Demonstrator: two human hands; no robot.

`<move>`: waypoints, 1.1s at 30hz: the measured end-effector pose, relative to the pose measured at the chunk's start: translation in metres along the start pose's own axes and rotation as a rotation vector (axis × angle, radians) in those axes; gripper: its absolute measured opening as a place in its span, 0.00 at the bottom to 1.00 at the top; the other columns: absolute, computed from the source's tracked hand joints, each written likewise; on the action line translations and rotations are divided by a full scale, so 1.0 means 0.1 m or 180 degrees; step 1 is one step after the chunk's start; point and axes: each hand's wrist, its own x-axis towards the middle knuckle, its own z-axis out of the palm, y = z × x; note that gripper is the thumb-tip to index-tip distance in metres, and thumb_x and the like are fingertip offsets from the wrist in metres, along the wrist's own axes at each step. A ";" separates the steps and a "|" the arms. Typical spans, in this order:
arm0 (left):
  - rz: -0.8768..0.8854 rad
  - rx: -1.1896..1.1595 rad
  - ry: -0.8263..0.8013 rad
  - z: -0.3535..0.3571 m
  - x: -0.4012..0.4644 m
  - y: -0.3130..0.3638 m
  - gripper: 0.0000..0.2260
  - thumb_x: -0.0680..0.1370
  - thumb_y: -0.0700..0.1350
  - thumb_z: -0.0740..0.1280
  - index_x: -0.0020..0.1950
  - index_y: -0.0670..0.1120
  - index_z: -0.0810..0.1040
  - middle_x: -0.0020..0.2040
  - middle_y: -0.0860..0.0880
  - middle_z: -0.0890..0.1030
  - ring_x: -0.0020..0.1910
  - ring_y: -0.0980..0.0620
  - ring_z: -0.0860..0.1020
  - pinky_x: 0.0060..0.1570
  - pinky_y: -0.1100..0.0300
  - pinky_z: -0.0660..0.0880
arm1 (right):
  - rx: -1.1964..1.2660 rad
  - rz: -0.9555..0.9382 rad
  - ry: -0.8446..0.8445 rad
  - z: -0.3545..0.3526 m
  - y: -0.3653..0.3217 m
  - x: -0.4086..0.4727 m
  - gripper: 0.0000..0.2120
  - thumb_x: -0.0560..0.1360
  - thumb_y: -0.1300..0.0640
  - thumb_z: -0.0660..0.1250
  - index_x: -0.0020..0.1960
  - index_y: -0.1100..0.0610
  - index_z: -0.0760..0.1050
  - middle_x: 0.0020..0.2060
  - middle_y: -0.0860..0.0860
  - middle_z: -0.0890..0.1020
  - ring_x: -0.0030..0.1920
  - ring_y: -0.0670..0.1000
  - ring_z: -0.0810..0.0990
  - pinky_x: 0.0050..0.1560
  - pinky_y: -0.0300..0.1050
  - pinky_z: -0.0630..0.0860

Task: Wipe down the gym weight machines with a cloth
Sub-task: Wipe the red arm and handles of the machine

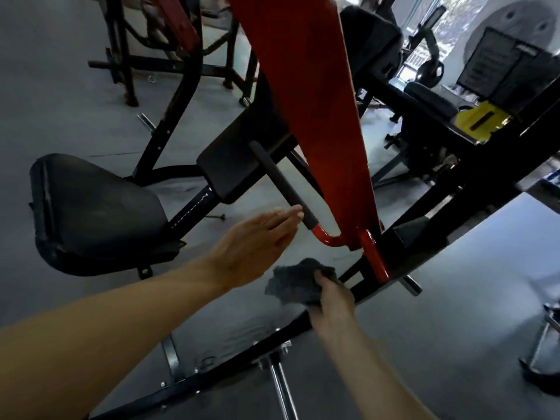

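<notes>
The person stands over a red-and-black weight machine with both arms reaching forward. The left hand (257, 237) is flat and released, fingers straight and together, its fingertips (295, 213) just beside, perhaps touching, the near end of a black foam grip handle (281, 183). That handle's long axis runs from far left to near right, ending at a red bent tube (328, 236) that joins the broad red lever arm (318, 116) slanting down through the middle of the view.

The right hand (331, 298) is clenched around a dark grey cloth (298, 281), which is bunched and sticks out to the left of the fingers. The cloth hangs in the air nearer than the handle and below it in the view, apart from any surface of the machine.

So the handle lies up and slightly left of the cloth, and the left hand, not the cloth hand, is the closer of the 2 to it. Judging from this, the left hand seems set to steady the handle while the cloth is brought up to wipe along its length.

A black padded seat (94, 207) sits at the left, and a black back pad (239, 153) lies behind the handle. Other machines stand further off on the grey floor (454, 283).
</notes>
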 end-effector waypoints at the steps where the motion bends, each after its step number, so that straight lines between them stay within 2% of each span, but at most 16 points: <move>1: -0.0105 -0.0117 -0.0054 0.07 0.04 0.04 0.33 0.76 0.37 0.33 0.81 0.36 0.52 0.82 0.36 0.50 0.82 0.40 0.48 0.80 0.47 0.46 | 0.0419 -0.0045 -0.0099 0.01 0.06 0.03 0.12 0.80 0.64 0.67 0.63 0.60 0.77 0.56 0.60 0.83 0.56 0.60 0.83 0.51 0.53 0.81; 4: -0.0321 -0.0529 0.0003 0.25 0.26 0.14 0.33 0.76 0.36 0.34 0.82 0.38 0.48 0.83 0.38 0.47 0.82 0.40 0.46 0.81 0.46 0.48 | 0.0825 -0.0698 -0.0390 0.04 0.18 0.12 0.17 0.81 0.64 0.64 0.70 0.56 0.74 0.60 0.60 0.82 0.60 0.58 0.82 0.59 0.54 0.79; 6: -0.0382 -0.0627 0.0018 0.33 0.42 0.13 0.30 0.78 0.40 0.38 0.82 0.41 0.42 0.83 0.40 0.43 0.82 0.41 0.42 0.81 0.46 0.46 | 0.0431 -0.1299 -0.0344 0.07 0.19 0.18 0.18 0.82 0.65 0.64 0.69 0.52 0.75 0.55 0.59 0.84 0.54 0.57 0.83 0.53 0.52 0.79; 9: -0.0477 -0.0797 -0.0234 0.43 0.60 0.09 0.30 0.80 0.40 0.44 0.82 0.42 0.38 0.83 0.43 0.40 0.82 0.43 0.38 0.80 0.47 0.41 | -0.1379 -0.2426 0.0239 0.08 0.15 0.35 0.19 0.84 0.63 0.61 0.71 0.49 0.74 0.51 0.58 0.83 0.43 0.51 0.81 0.42 0.40 0.78; 10: -0.0510 -0.0849 -0.0328 0.47 0.64 0.09 0.31 0.82 0.39 0.48 0.82 0.42 0.38 0.83 0.43 0.39 0.81 0.43 0.37 0.80 0.47 0.40 | -0.2019 -0.2747 0.0451 0.06 0.11 0.44 0.17 0.84 0.62 0.59 0.71 0.52 0.74 0.54 0.58 0.81 0.43 0.49 0.80 0.42 0.37 0.78; 11: -0.0550 -0.0919 -0.0426 0.50 0.66 0.09 0.32 0.82 0.38 0.51 0.82 0.42 0.37 0.83 0.43 0.38 0.81 0.44 0.36 0.80 0.47 0.40 | -0.2456 -0.2949 0.0531 0.05 0.08 0.52 0.16 0.85 0.59 0.58 0.70 0.54 0.73 0.55 0.58 0.79 0.45 0.50 0.79 0.45 0.39 0.79; 13: -0.0638 -0.1082 -0.0565 0.58 0.68 0.12 0.34 0.82 0.38 0.54 0.82 0.43 0.36 0.83 0.44 0.37 0.81 0.45 0.36 0.80 0.48 0.40 | -0.3058 -0.2993 0.0463 0.05 0.05 0.61 0.18 0.84 0.53 0.57 0.73 0.55 0.68 0.57 0.61 0.77 0.49 0.56 0.80 0.51 0.54 0.81; 14: -0.0680 -0.1143 -0.0598 0.61 0.68 0.13 0.35 0.82 0.37 0.55 0.82 0.43 0.35 0.82 0.45 0.36 0.81 0.45 0.36 0.80 0.48 0.40 | -0.3449 -0.3013 0.0478 0.08 0.03 0.65 0.23 0.83 0.55 0.59 0.77 0.54 0.61 0.61 0.63 0.76 0.54 0.59 0.80 0.54 0.57 0.81; 16: -0.0707 -0.1186 -0.0632 0.61 0.68 0.16 0.37 0.81 0.37 0.56 0.82 0.43 0.34 0.82 0.45 0.35 0.81 0.45 0.35 0.81 0.48 0.41 | -0.4297 -0.3244 0.0651 0.07 0.02 0.74 0.39 0.79 0.60 0.67 0.82 0.55 0.47 0.67 0.66 0.71 0.61 0.61 0.78 0.57 0.55 0.80; 17: -0.0692 -0.1190 -0.0649 0.61 0.68 0.16 0.37 0.81 0.36 0.57 0.82 0.43 0.34 0.82 0.45 0.34 0.81 0.45 0.35 0.81 0.48 0.41 | -0.4429 -0.3335 0.0675 0.07 0.02 0.72 0.42 0.78 0.62 0.69 0.83 0.56 0.45 0.68 0.66 0.69 0.62 0.61 0.77 0.57 0.52 0.80; 19: -0.0691 -0.1251 -0.0684 0.60 0.69 0.18 0.39 0.80 0.37 0.58 0.82 0.43 0.34 0.82 0.45 0.34 0.81 0.45 0.35 0.81 0.48 0.43 | -0.4576 -0.3468 0.0687 -0.02 0.02 0.64 0.39 0.78 0.63 0.68 0.82 0.57 0.50 0.68 0.65 0.70 0.62 0.59 0.77 0.55 0.46 0.78; 22: -0.0675 -0.1263 -0.0710 0.57 0.70 0.16 0.39 0.80 0.38 0.59 0.82 0.42 0.35 0.82 0.44 0.35 0.81 0.45 0.37 0.81 0.47 0.44 | -0.4946 -0.3555 0.0984 -0.14 0.01 0.56 0.32 0.80 0.62 0.66 0.80 0.59 0.58 0.63 0.62 0.77 0.59 0.56 0.80 0.56 0.45 0.79; 25: -0.0677 -0.1297 -0.0749 0.55 0.72 0.15 0.39 0.80 0.38 0.60 0.82 0.42 0.35 0.82 0.44 0.36 0.81 0.44 0.37 0.81 0.47 0.44 | -0.4985 -0.3629 0.0962 -0.04 -0.08 0.61 0.37 0.77 0.63 0.71 0.80 0.61 0.57 0.61 0.63 0.78 0.61 0.59 0.80 0.56 0.49 0.80; 28: -0.0681 -0.1319 -0.0774 0.54 0.73 0.15 0.40 0.80 0.38 0.62 0.82 0.41 0.36 0.82 0.43 0.36 0.82 0.44 0.38 0.81 0.48 0.44 | -0.5046 -0.3460 0.0901 0.00 -0.08 0.67 0.40 0.75 0.61 0.74 0.81 0.59 0.56 0.61 0.62 0.78 0.59 0.59 0.81 0.53 0.48 0.82; 31: -0.0609 -0.1220 -0.0815 0.49 0.70 0.16 0.40 0.80 0.41 0.62 0.82 0.41 0.38 0.83 0.42 0.37 0.82 0.45 0.39 0.81 0.48 0.44 | -0.4781 -0.3344 0.0772 -0.15 0.06 0.65 0.31 0.80 0.59 0.65 0.79 0.56 0.56 0.60 0.58 0.79 0.58 0.54 0.81 0.52 0.48 0.83; 33: -0.0521 -0.1118 -0.0810 0.45 0.64 0.15 0.39 0.80 0.42 0.62 0.82 0.41 0.39 0.83 0.43 0.39 0.82 0.45 0.39 0.81 0.49 0.44 | -0.4627 -0.3240 0.0800 -0.25 0.07 0.57 0.26 0.81 0.60 0.60 0.78 0.58 0.60 0.61 0.58 0.79 0.61 0.54 0.80 0.57 0.49 0.81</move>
